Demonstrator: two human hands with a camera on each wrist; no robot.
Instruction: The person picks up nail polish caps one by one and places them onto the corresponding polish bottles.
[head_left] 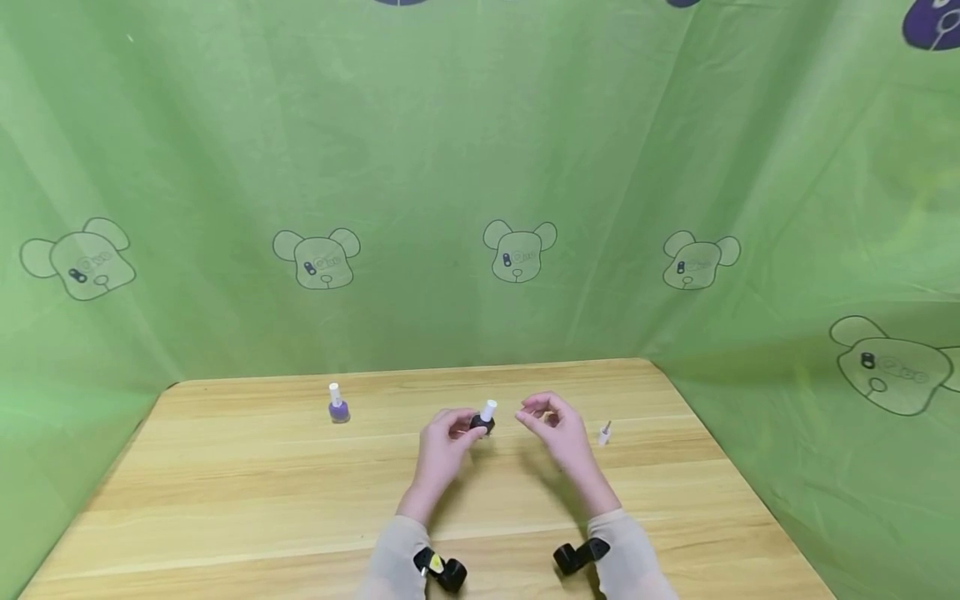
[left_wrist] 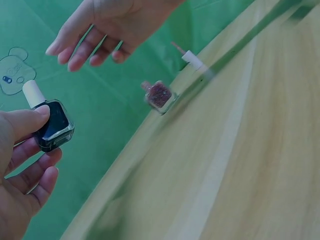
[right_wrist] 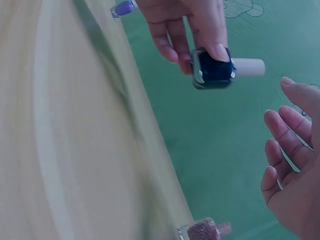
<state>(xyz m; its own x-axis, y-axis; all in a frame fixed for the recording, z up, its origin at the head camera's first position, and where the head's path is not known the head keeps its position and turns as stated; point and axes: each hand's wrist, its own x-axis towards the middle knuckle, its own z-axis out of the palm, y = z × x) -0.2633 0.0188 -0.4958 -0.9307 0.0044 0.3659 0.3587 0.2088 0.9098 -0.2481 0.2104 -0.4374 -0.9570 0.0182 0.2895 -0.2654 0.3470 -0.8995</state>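
My left hand (head_left: 441,450) pinches a dark nail polish bottle (left_wrist: 54,125) between thumb and fingers, lifted above the table. Its white cap (head_left: 488,409) is on and leans up to the right. Just to the right, my right hand (head_left: 558,427) hangs in the air near that cap, fingers loosely bent and holding nothing. An uncapped bottle of reddish glitter polish (left_wrist: 160,96) stands on the table, hidden behind the right hand in the head view. Beside it, a loose white cap (head_left: 603,436) stands with its brush pointing up.
A purple nail polish bottle (head_left: 339,411) with a white cap stands at the back left of the wooden table (head_left: 247,500). Green curtains (head_left: 420,317) printed with bear heads hang behind the table and along its sides.
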